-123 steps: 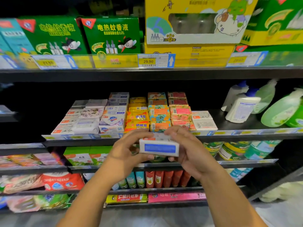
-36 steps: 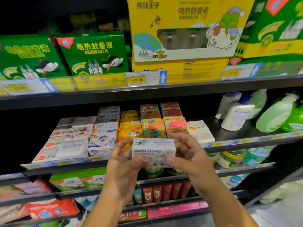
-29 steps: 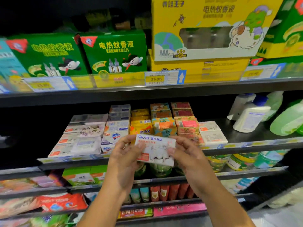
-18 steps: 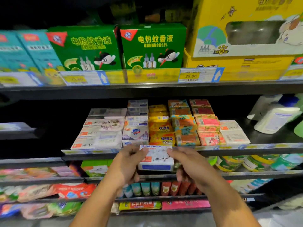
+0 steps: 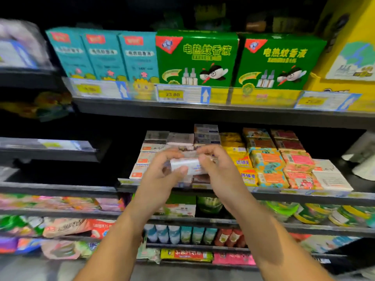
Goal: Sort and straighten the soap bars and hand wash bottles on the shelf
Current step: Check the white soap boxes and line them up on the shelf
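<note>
Both hands grip one soap box (image 5: 187,165). My left hand (image 5: 160,177) pinches its left end between thumb and fingers, and my right hand (image 5: 218,171) curls over its right end. It is white smooth cardboard, rectangular, a little blurred. It lies between my palms, just above the front edge of the shelf (image 5: 304,193), before the flat rows of soap bars (image 5: 267,167).

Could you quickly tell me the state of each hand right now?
Left hand: grips the white soap box.
Right hand: grips its other end.
</note>
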